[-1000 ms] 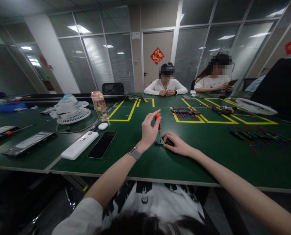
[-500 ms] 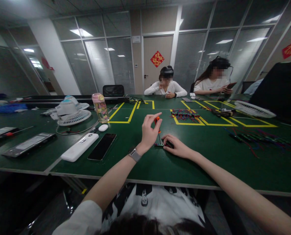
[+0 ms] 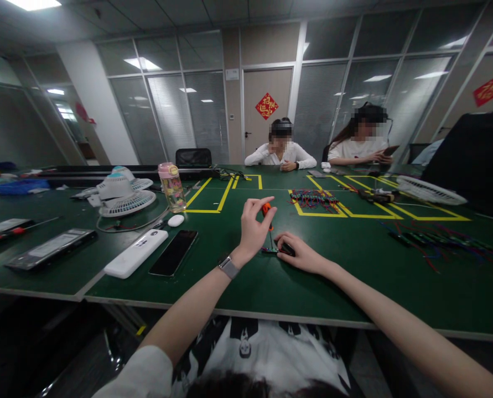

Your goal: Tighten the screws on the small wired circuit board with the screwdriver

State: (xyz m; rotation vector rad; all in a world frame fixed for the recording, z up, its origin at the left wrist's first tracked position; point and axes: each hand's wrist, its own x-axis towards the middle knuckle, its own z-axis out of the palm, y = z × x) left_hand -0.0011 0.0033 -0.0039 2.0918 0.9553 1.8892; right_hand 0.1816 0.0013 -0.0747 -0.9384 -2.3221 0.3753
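Note:
My left hand [image 3: 254, 224] holds an orange-handled screwdriver [image 3: 266, 209] nearly upright, with fingers and thumb around its handle. The shaft runs down to a small green circuit board [image 3: 270, 250] on the table. My right hand [image 3: 299, 253] rests on the tabletop and grips a black piece [image 3: 287, 249] at the board's right end; the fingers partly hide it, and its kind I cannot make out.
Left of my arms lie a black phone [image 3: 174, 253], a white power bank [image 3: 136, 254], a white case [image 3: 176, 220] and a bottle [image 3: 172, 188]. Fans [image 3: 126, 202] stand behind. Wired boards lie in a bundle [image 3: 315, 199] and a row [image 3: 445, 243] at right. Two people sit opposite.
My view has tilted up slightly. Both hands keep their hold at the board, and the left fingers shift a little on the screwdriver handle. One person opposite has raised a hand towards the head.

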